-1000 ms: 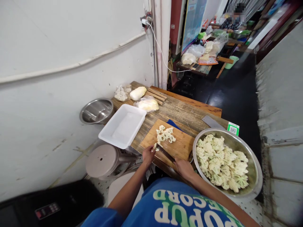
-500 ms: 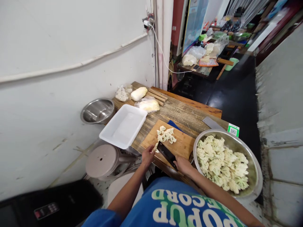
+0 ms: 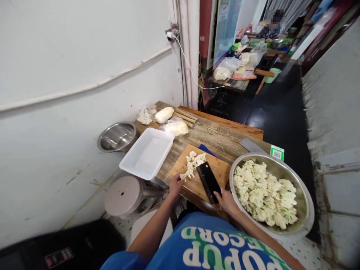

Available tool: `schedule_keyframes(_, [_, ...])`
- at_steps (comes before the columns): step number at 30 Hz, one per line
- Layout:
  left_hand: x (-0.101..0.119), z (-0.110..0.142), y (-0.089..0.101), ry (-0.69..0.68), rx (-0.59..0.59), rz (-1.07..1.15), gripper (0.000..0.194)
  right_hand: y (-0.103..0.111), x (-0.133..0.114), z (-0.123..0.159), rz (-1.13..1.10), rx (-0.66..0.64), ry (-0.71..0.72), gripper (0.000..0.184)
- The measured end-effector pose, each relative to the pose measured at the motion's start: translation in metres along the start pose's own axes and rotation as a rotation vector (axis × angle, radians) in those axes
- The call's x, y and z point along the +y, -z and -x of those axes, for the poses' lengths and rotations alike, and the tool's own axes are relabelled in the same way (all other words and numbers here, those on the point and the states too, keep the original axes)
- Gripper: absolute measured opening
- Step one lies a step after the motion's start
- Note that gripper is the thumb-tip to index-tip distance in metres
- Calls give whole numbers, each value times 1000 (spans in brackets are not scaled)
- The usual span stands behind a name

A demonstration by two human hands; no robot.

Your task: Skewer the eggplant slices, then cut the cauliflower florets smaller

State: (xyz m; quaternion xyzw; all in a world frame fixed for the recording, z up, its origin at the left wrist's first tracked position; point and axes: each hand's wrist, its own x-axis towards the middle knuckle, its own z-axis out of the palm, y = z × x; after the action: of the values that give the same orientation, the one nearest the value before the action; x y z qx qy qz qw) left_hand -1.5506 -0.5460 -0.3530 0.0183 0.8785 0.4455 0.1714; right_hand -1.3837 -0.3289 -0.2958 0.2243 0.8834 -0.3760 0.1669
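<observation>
My right hand (image 3: 225, 200) is closed around the handle of a dark-bladed cleaver (image 3: 208, 180), whose blade lies over the right half of a wooden cutting board (image 3: 221, 168). At the board's left edge my left hand (image 3: 176, 183) pinches a cauliflower piece (image 3: 185, 175) between its fingers. Cut cauliflower pieces (image 3: 194, 160) lie loosely on the board, just left of and beyond the blade tip. To the right, a large metal bowl (image 3: 305, 202) holds many cauliflower florets (image 3: 264, 195).
A white plastic tray (image 3: 146, 155) and a steel bowl (image 3: 118, 137) stand left of the board. Wrapped cabbage (image 3: 174, 127), a bare cabbage (image 3: 164, 115) and wooden sticks (image 3: 184, 117) lie behind. A stool (image 3: 123, 197) is at lower left. A person (image 3: 274, 28) sits far back.
The cleaver has moved right, away from my left hand, and its blade has turned more fully into view. My left hand stays at the board's left edge with the cauliflower.
</observation>
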Motion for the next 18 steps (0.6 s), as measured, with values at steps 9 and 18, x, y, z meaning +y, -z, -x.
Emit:
schedule_keyframes(9, [46, -20, -12, -218, -106, -637, 107, -4, 11, -14, -174, 170, -174, 32])
schedule_keyframes(18, [72, -73, -16, -235, -374, -879, 149, 7, -6, -55, -319, 77, -243, 31])
